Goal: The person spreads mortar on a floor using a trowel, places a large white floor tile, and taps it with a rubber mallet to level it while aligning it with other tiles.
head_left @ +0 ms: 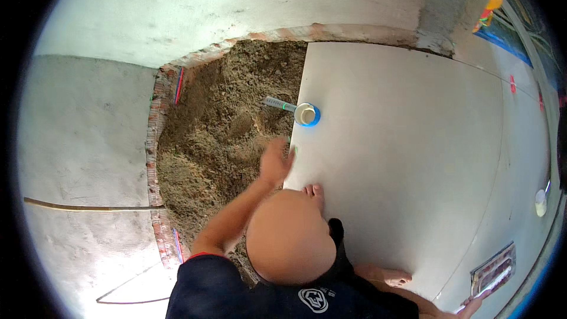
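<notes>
Blue-and-white round-headed tool [316, 119] lies at the left edge of the pale slab [390, 142], upper middle of frame, up and right of your nearer left hand [274, 164]. Its handle points upper left over soil [207, 159]. Left fingers: blurred, parted, nothing seen held. Right hand [471, 307], lower right, at rectangular trowel [494, 268]; finger closure cannot be told.
</notes>
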`<state>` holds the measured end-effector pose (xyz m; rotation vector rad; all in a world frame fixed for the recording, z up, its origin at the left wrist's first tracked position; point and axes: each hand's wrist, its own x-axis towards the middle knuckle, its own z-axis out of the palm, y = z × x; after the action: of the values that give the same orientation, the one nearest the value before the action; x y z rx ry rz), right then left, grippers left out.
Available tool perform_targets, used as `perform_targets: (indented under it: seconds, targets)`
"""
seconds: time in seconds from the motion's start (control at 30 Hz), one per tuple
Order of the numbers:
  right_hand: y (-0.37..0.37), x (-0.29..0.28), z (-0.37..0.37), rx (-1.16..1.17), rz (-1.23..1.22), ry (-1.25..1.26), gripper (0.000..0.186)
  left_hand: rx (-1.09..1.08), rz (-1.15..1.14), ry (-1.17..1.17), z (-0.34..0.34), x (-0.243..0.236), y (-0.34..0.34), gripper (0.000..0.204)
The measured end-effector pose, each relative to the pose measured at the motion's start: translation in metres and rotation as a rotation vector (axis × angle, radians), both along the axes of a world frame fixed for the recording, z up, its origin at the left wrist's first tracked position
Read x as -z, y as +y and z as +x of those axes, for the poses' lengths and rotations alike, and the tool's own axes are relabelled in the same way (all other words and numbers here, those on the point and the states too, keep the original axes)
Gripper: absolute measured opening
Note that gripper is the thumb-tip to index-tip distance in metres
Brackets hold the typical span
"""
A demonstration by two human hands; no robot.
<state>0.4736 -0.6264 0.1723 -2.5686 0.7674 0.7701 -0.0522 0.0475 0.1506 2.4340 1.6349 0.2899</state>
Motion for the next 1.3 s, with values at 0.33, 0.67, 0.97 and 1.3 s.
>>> perform_targets:
  seconds: [0.33, 0.67, 0.97, 1.3]
  targets:
    - [0.282, -0.11, 0.014, -0.391, 0.751, -0.265, 0.046, 0.371, -0.169, -0.151, -0.009, 0.11, -0.003, 0.063]
    - [0.53, 0.074, -0.073, -1.55, 0.401, -0.055, 0.061, -0.208, -0.101, -0.696, 0.002, 0.085, 0.01, 0.086]
    - [0.505, 0.064, 0.108, -1.782, -0.744, 0.696, 0.064, -0.289, -0.3, -0.836, 0.052, 0.115, 0.067, 0.104]
    - [0.804, -0.001, -0.194, -2.277, 0.404, 0.18, 0.028, -0.233, -0.417, -0.815, 0.002, 0.057, -0.01, 0.093]
